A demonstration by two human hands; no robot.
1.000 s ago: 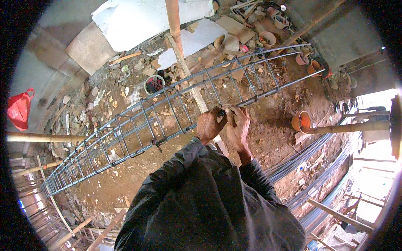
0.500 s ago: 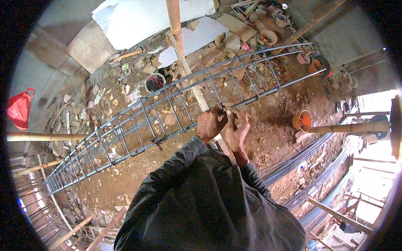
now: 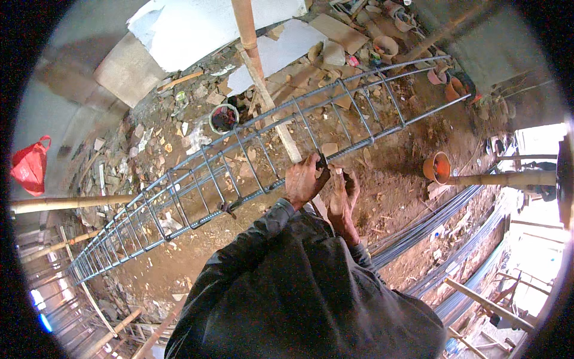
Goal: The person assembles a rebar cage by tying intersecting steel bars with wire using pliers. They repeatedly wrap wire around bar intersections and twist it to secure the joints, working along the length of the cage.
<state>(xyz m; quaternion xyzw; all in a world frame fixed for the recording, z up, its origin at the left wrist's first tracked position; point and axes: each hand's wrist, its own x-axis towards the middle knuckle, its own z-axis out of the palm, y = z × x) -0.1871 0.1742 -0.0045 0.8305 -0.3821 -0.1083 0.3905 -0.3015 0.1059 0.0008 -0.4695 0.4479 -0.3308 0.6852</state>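
Rebar cage (image 3: 263, 190): eight o'clock to two; I work its near side at centre.
Grip: left hand (image 3: 302, 179) curled at that side, right hand (image 3: 341, 198) pinched just beside; anything held, I cannot tell.
Handwork: apparently on one joint; next calls for fine finger control.
Dirt floor (image 3: 391, 179): room toward orange bucket (image 3: 429, 170), three o'clock.

A head-worn fisheye looks steeply down from above, with the rebar cage (image 3: 263, 190) near below.

The steel bar cage (image 3: 254, 195) is blue-grey, the earth floor (image 3: 394, 179) brown. The person's garment (image 3: 293, 287) is plain black. A bag (image 3: 30, 169) is bright red, a bucket (image 3: 437, 168) orange, a bamboo pole (image 3: 508, 179) tan, a sheet (image 3: 203, 30) white, bundled rods (image 3: 427, 222) bluish grey.
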